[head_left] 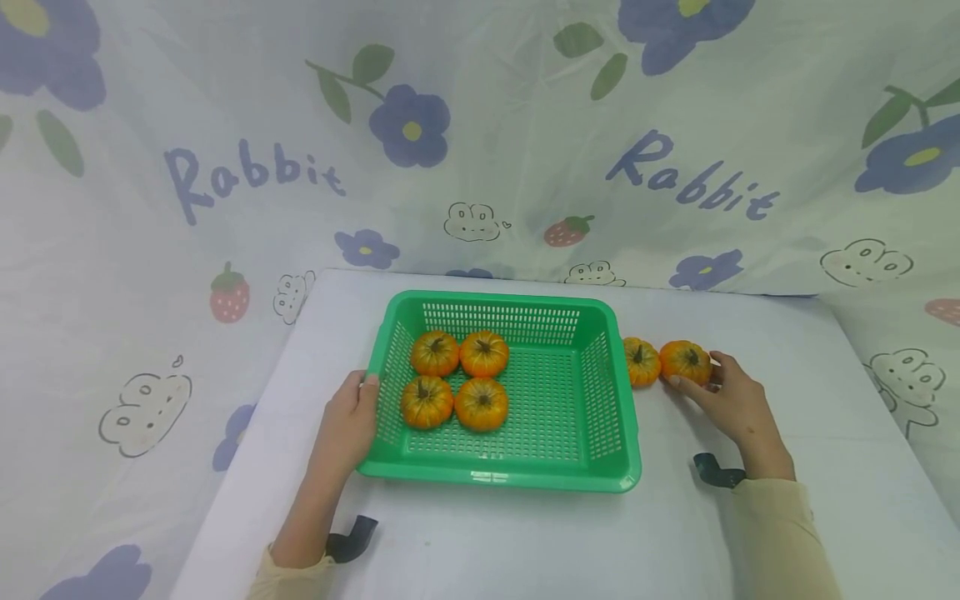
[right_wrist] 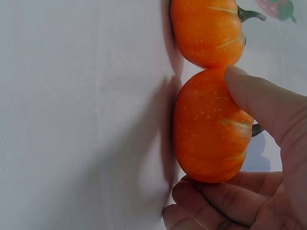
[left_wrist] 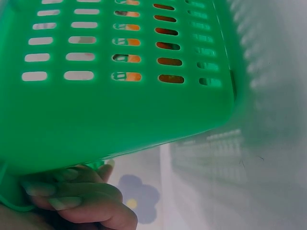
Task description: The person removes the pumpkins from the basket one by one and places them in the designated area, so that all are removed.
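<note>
On the tabletop (head_left: 525, 542), right of the green plastic basket (head_left: 491, 478), the outer mini pumpkin (head_left: 684, 360) is being pinched by the nearer right hand (head_left: 733, 398); the basket is being gripped by the left hand (head_left: 352, 421).

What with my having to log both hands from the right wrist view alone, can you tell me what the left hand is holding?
Observer: The left hand grips the left rim of a green basket.
Operator: Is there anything inside that basket?
Observer: Yes, four pumpkins, set two by two toward its left side.
Operator: And where is the pumpkin that I see in the right hand?
Observer: Outside the basket, off its right side, with the second pumpkin lying between it and the basket.
</note>
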`<act>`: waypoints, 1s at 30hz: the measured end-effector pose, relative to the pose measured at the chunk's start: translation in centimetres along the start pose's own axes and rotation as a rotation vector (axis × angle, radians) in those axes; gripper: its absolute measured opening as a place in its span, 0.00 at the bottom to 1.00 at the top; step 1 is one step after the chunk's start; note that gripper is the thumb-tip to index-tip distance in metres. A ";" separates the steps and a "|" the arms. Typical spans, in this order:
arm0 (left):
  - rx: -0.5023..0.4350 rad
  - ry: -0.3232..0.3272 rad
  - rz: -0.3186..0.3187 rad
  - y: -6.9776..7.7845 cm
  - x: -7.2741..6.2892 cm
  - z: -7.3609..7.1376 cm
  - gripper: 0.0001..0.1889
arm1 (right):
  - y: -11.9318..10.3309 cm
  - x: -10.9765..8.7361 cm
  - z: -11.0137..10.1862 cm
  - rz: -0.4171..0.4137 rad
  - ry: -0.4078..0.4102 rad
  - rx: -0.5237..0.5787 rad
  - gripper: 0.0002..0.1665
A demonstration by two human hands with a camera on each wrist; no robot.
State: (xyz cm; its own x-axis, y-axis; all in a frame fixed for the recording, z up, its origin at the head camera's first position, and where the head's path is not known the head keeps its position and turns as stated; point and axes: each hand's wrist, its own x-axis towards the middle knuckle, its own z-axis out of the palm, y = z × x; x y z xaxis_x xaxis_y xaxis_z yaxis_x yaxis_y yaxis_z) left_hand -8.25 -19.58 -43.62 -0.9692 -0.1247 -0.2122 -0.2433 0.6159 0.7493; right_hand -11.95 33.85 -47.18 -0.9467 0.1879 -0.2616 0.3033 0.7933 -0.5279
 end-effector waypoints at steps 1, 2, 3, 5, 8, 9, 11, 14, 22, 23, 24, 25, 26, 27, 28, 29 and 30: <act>-0.002 -0.001 -0.001 0.0 0.0 0.0 0.31 | 0.0 0.0 0.0 0.000 0.003 0.000 0.67; -0.003 -0.002 -0.002 0.0 0.0 0.0 0.31 | 0.0 0.0 0.0 -0.001 0.006 -0.001 0.67; -0.005 -0.003 -0.002 0.1 0.0 0.0 0.32 | 0.0 0.0 -0.1 -0.001 0.008 -0.002 0.68; -0.007 -0.005 -0.003 0.2 0.0 -0.1 0.32 | -0.1 0.0 -0.1 0.000 0.010 -0.005 0.68; -0.006 -0.003 -0.003 0.3 -0.1 -0.1 0.31 | -0.2 0.0 -0.2 0.001 0.011 -0.010 0.68; -0.005 -0.002 -0.003 0.4 -0.1 -0.2 0.31 | -0.2 0.0 -0.2 0.003 0.011 -0.011 0.69; -0.003 -0.002 -0.005 0.4 0.0 -0.2 0.31 | -0.3 0.0 -0.2 0.008 0.009 -0.012 0.70; 0.007 -0.003 -0.011 0.3 0.0 -0.1 0.32 | -0.3 -0.2 -0.2 0.016 -0.008 -0.013 0.71; 0.010 -0.002 -0.007 0.0 -0.2 0.0 0.34 | 0.3 -0.3 -0.3 0.007 -0.049 0.007 0.75; 0.010 -0.002 -0.009 0.0 -0.2 0.0 0.34 | 0.4 -0.2 -0.4 0.000 -0.055 0.010 0.75; 0.012 -0.002 -0.013 0.0 -0.3 0.0 0.34 | 0.4 -0.2 -0.5 -0.007 -0.061 0.013 0.75; 0.015 -0.004 -0.016 0.0 -0.3 0.0 0.34 | 0.5 -0.2 -0.5 -0.014 -0.065 0.015 0.75; 0.015 -0.005 -0.020 0.0 -0.3 -0.1 0.33 | 0.6 -0.2 -0.6 -0.022 -0.067 0.016 0.74; 0.015 -0.005 -0.021 0.1 -0.4 -0.1 0.33 | 0.5 -0.2 -0.8 -0.028 -0.069 0.018 0.74; 0.016 -0.004 -0.021 0.1 -0.4 -0.1 0.33 | 0.5 -0.3 -0.9 -0.032 -0.071 0.020 0.74; 0.013 -0.004 -0.019 0.2 -0.4 -0.1 0.33 | 0.5 -0.3 -1.0 -0.035 -0.072 0.020 0.74; 0.009 -0.004 -0.019 0.2 -0.4 -0.1 0.33 | 0.4 -0.5 -1.1 -0.036 -0.075 0.019 0.73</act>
State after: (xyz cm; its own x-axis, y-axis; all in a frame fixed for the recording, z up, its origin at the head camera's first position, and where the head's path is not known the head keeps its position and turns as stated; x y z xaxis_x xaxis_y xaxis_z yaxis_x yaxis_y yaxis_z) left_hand -7.95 -19.50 -43.32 -0.9644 -0.1333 -0.2286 -0.2610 0.6208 0.7392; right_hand -11.49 34.68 -46.38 -0.9466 0.1148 -0.3013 0.2716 0.7877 -0.5530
